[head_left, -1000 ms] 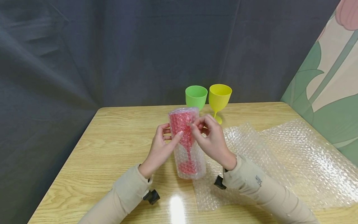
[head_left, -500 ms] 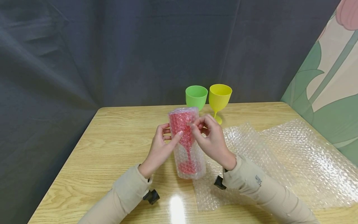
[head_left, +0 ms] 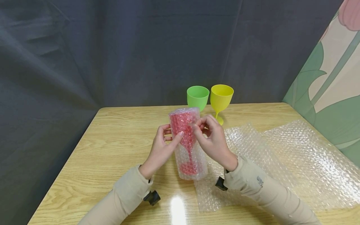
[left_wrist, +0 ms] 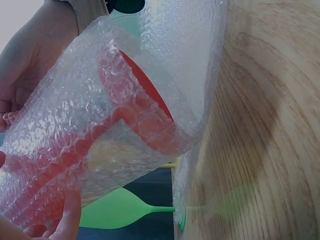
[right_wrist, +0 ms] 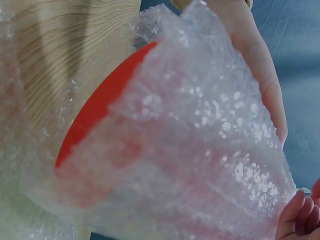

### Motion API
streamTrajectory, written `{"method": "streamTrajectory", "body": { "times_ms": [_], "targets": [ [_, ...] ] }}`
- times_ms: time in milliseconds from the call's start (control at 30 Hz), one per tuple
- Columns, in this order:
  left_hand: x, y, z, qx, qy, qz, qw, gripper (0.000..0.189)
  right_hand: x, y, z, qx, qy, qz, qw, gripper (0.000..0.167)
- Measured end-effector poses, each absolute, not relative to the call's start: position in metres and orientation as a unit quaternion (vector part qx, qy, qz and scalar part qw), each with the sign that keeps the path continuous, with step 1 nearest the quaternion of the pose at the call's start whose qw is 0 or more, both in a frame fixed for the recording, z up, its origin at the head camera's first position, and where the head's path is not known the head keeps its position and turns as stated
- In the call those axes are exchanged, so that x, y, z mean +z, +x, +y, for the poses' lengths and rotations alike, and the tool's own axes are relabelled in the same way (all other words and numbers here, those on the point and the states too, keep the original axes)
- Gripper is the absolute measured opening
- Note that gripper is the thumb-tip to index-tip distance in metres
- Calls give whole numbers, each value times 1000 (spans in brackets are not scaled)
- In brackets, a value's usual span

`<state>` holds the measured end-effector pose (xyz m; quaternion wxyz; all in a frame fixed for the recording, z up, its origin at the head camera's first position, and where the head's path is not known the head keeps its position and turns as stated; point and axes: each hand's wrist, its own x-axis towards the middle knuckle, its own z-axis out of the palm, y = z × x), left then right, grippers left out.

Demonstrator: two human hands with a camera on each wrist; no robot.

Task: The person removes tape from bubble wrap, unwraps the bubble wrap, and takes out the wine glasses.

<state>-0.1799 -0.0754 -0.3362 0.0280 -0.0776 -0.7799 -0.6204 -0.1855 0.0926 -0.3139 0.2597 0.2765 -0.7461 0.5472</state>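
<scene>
Maybe so nothing unrolls, the left hand [head_left: 161, 145] grips the wrapped red cup [head_left: 182, 120]; the right hand [head_left: 212, 140] pinches the bubble wrap [head_left: 181, 154].

I'm indoors at a plain tabletop setup, whether home or studio I can't tell: wood-grain bench [head_left: 121, 137] at six o'clock, dark cloth [head_left: 157, 53] hung at twelve, painted wall [head_left: 330, 81] (one pink flower [head_left: 350, 14], big leaves [head_left: 340, 115]) at two.
</scene>
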Motion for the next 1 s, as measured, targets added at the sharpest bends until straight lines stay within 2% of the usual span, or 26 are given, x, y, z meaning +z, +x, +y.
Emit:
{"method": "streamTrajectory", "body": {
  "times_ms": [1000],
  "targets": [
    [-338,-180,-71,-641,-73,-763,31,52,-315,-184,95,563,276,-739,246,5]
  ]
}}
